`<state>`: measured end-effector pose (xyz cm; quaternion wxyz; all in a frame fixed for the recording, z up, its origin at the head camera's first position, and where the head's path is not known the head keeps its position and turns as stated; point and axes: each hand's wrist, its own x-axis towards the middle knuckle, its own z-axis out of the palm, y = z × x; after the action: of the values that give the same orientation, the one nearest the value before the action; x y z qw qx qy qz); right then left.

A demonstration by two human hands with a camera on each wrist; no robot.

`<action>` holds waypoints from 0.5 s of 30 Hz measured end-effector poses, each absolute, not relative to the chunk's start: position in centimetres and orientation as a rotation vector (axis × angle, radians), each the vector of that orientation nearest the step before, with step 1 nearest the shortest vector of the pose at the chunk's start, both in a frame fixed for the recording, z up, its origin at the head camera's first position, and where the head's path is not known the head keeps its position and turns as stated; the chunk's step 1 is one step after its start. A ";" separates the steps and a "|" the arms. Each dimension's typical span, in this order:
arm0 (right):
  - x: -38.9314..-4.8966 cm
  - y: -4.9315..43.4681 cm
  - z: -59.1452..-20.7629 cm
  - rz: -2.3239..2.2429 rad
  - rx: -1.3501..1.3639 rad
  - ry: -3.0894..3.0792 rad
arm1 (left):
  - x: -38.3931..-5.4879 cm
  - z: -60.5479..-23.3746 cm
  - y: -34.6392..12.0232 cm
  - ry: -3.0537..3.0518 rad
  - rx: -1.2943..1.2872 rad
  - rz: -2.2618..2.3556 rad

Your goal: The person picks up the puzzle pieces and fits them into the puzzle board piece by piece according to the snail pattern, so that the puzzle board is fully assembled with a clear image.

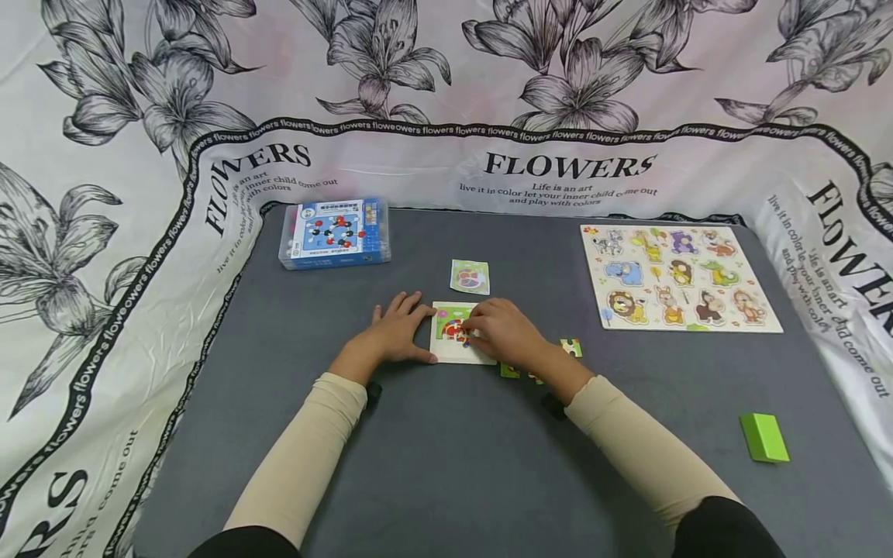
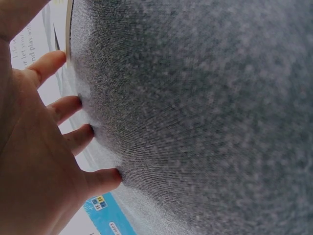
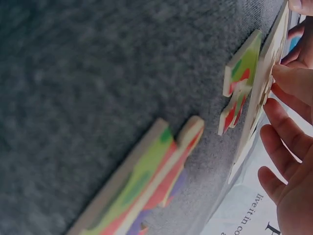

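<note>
A small wooden puzzle board (image 1: 463, 355) lies on the grey table, with colourful pieces fitted in its upper left. My left hand (image 1: 396, 332) rests with spread fingers at the board's left edge; in the left wrist view, the same hand (image 2: 44, 142) has one fingertip against that edge. Over the board's right half, my right hand (image 1: 508, 332) pinches a puzzle piece between thumb and fingers, mostly hidden by them. The right wrist view shows that hand (image 3: 293, 142) low at the board (image 3: 261, 93). Loose puzzle pieces (image 3: 242, 73) lie beside the board, partly behind the right forearm.
A square picture card (image 1: 470, 277) lies just beyond the board. A blue plastic box (image 1: 336, 234) stands at the back left. An animal puzzle board (image 1: 680, 277) lies at the back right, and a green block (image 1: 764, 438) sits at the right front.
</note>
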<state>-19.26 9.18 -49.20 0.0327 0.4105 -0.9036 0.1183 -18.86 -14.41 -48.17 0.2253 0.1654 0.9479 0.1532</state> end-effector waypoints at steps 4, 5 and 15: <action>-19.2 9.2 -49.3 0.336 1.257 -2.757 | -18.9 -48.4 -14.2 2.616 0.457 0.424; -19.1 9.2 -49.3 0.329 1.256 -2.754 | -18.9 -48.4 -14.2 2.614 0.459 0.423; -18.9 8.9 -49.0 0.274 1.290 -2.722 | -18.7 -48.0 -14.3 2.612 0.457 0.432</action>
<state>-18.89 8.93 -49.01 0.0586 0.4259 -0.8983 0.0903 -18.72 -14.26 -47.99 0.2253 0.1656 0.9472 0.1567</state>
